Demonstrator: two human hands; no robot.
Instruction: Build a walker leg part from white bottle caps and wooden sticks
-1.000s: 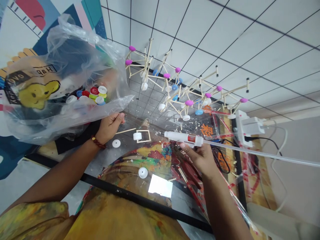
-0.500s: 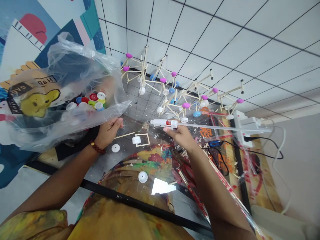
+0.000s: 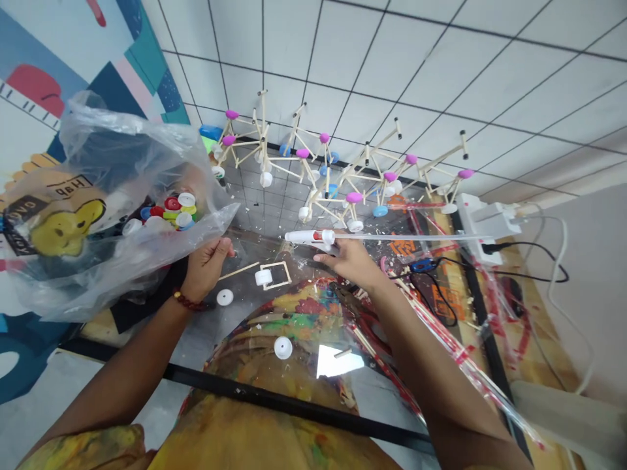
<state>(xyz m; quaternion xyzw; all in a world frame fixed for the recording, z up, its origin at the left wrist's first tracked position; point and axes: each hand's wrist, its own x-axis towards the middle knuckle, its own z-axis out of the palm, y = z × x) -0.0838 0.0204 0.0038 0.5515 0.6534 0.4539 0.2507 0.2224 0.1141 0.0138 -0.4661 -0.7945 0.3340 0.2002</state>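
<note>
Just over the middle of the shiny table [image 3: 206, 329], a white glue gun [image 3: 308, 236], nose to the left, with a red bit inside and a long clear stick [image 3: 406, 237] out of the back end. Around that back end, the right hand [image 3: 349, 262], with fingers closed on it, mostly out of sight, and thumb low. Just below the nose, a little square of wood sticks [image 3: 288, 273] with a white wheel [image 3: 263, 278] at its left side. Near that, one loose thin stick [image 3: 239, 271] and a flat white disc [image 3: 225, 297]. Close by, the left hand [image 3: 204, 269], with fingers curled in; cannot tell if holding anything tiny. Beside that hand, a see-through bag [image 3: 117, 196] with bright round caps [image 3: 171, 214] inside. Below the right hand, dark pliers [image 3: 353, 305]. Farther back, near the tiled wall [image 3: 392, 65], a row of stick shapes [image 3: 353, 197] with pink, blue and white round bits.
</note>
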